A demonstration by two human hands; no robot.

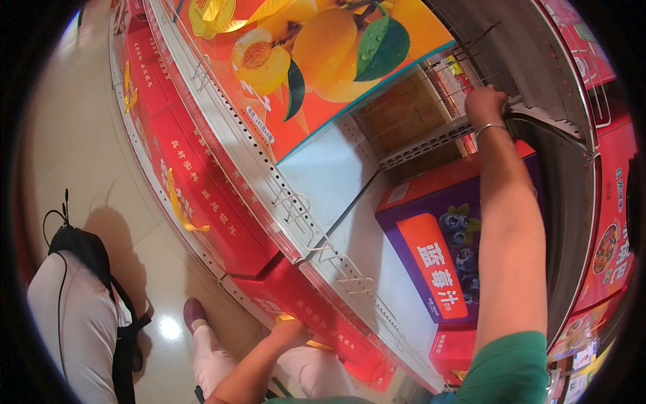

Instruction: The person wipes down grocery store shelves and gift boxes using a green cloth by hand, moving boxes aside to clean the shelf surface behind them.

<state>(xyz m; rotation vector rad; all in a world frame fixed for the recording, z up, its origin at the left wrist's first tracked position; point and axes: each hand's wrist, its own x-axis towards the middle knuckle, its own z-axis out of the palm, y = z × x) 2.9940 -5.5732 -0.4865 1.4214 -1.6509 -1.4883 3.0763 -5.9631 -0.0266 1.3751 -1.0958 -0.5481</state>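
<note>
My right hand, with a bracelet at its wrist, is raised to the back of the upper shelf; its fingers curl around a metal shelf bracket. Low in the view, my left hand is closed on the yellow ribbon handle of a red carton on the bottom level. Under my right forearm stands a purple blueberry juice carton, partly hidden by the arm. A large orange carton picturing yellow fruit lies above the white metal shelf, at the top.
Wire dividers line the shelf's front edge. Red cartons with ribbon handles fill the level below. A wire mesh is behind. Red packages stand at right. On the tiled floor, a person in light clothing with a black bag is at left.
</note>
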